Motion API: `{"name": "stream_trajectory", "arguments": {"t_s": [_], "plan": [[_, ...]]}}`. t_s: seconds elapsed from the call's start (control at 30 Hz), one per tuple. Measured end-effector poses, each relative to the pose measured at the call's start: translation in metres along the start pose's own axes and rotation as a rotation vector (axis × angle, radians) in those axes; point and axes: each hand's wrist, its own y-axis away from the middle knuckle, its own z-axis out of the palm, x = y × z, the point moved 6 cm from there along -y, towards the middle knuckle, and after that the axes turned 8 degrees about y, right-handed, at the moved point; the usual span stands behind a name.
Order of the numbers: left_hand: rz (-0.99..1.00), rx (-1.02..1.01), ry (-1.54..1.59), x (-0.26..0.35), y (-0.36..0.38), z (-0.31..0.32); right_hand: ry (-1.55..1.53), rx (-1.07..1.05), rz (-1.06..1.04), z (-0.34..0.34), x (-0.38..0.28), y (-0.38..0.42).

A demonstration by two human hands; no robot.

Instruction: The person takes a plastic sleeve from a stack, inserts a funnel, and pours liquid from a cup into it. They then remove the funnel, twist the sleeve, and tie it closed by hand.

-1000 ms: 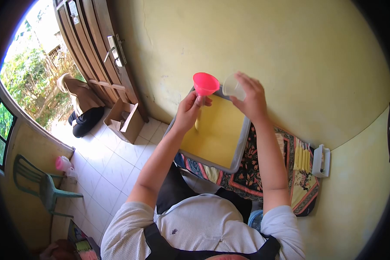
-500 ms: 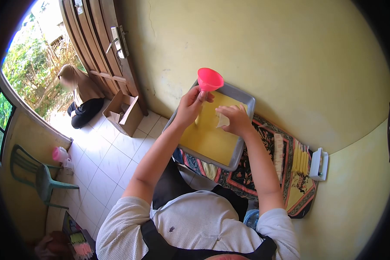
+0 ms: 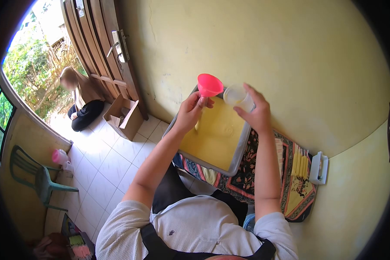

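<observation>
Evidently, both hands are occupied above the tray. The left hand (image 3: 190, 113) has its fingers closed round the neck of a pink funnel (image 3: 210, 85), whose wide mouth faces upward; its long axis runs from the mouth down into the grip. A narrow yellowish sleeve (image 3: 197, 125) hangs below that hand; its join to the spout is hidden. The right hand (image 3: 259, 113) has its fingers curved round the side of a clear cup (image 3: 239, 98), tilted, its rim turned towards the funnel. Critical relation: the cup lies just right of the funnel's mouth, near but not touching, with the right hand on its far side. Beneath both stands a grey tray (image 3: 242, 151) of yellow liquid (image 3: 216, 134). Further right, filled yellow tubes (image 3: 300, 162) lie on a patterned cloth (image 3: 245, 184), beside a white holder (image 3: 320, 169). Farthest off, a person (image 3: 87, 99) sits near a cardboard box (image 3: 132, 123).
</observation>
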Motion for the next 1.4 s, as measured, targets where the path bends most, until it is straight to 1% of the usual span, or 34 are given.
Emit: {"name": "stream_trajectory", "arguments": {"t_s": [0.1, 0.17, 0.33, 0.43, 0.63, 0.73, 0.83, 0.93, 1.03, 1.13, 1.17, 1.27, 1.3, 1.4], "plan": [[-0.005, -0.012, -0.022, -0.004, -0.001, -0.002, 0.105, 0.068, -0.139, -0.032, -0.034, -0.04], [-0.01, -0.02, -0.033, -0.004, 0.0, -0.002, 0.229, 0.045, -0.239, -0.04, -0.055, -0.059], [-0.007, -0.038, -0.026, -0.003, -0.001, 0.001, 0.512, -0.03, -0.499, -0.036, -0.095, -0.08], [-0.019, -0.05, -0.031, -0.001, 0.0, 0.003, 0.602, -0.031, -0.632, -0.029, -0.107, -0.084], [-0.01, -0.047, -0.014, -0.003, 0.0, 0.002, 0.631, -0.003, -0.803, -0.023, -0.122, -0.078], [-0.028, -0.042, -0.028, -0.003, 0.001, 0.002, 0.647, 0.043, -0.814, -0.021, -0.123, -0.075], [-0.018, -0.044, -0.021, -0.004, 0.0, 0.002, 0.627, 0.101, -0.627, -0.027, -0.115, -0.073], [-0.017, -0.024, 0.014, -0.001, 0.001, 0.003, 0.474, 0.144, -0.337, -0.029, -0.084, -0.067], [-0.02, -0.015, -0.007, 0.0, 0.001, 0.002, 0.253, 0.225, -0.193, -0.018, -0.044, -0.048], [-0.009, -0.014, -0.021, -0.002, 0.001, 0.001, 0.027, 0.134, -0.04, 0.009, -0.004, -0.018], [-0.016, -0.007, -0.02, 0.0, 0.001, 0.002, -0.014, 0.092, -0.046, 0.019, 0.005, -0.009], [-0.027, 0.008, -0.019, 0.001, 0.003, 0.002, 0.152, -0.163, -0.018, 0.048, 0.018, 0.02], [-0.025, 0.011, -0.021, 0.001, 0.003, 0.001, 0.192, -0.224, 0.011, 0.055, 0.02, 0.029], [-0.017, 0.022, -0.026, 0.002, 0.003, 0.001, 0.332, -0.378, -0.036, 0.065, 0.013, 0.048]]}}
